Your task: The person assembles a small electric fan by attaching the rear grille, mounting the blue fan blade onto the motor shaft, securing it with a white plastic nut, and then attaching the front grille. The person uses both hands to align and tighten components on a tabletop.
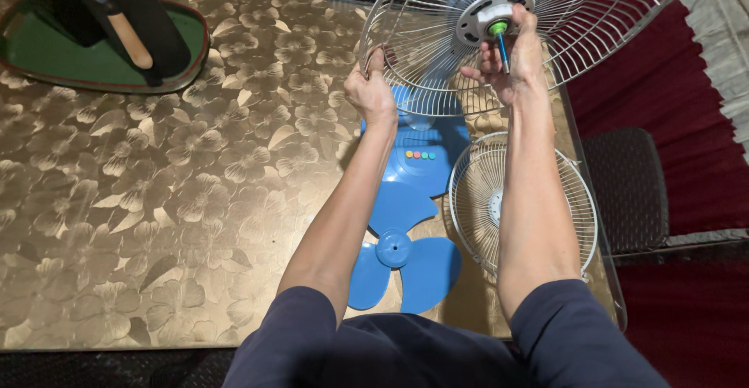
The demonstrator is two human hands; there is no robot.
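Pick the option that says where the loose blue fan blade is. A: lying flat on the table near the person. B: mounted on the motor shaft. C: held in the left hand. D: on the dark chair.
A: the blue fan blade lies flat on the table, between the person's forearms, while the left hand grips the wire guard.

**A home table turned into a small repair bench**

This looks like a room in a home, not a fitted workshop. The table point(156, 201) wears a glossy gold covering embossed with flowers, a household sort of surface. Beside it stands a dark woven chair point(628, 189) on a deep red carpet point(702, 92). Parts of a household electric fan lie spread on the table: a blue blade point(402, 259), a blue base point(425, 158) with coloured buttons, and a white wire guard point(523, 209). A green mat point(47, 56) sits at the far corner.
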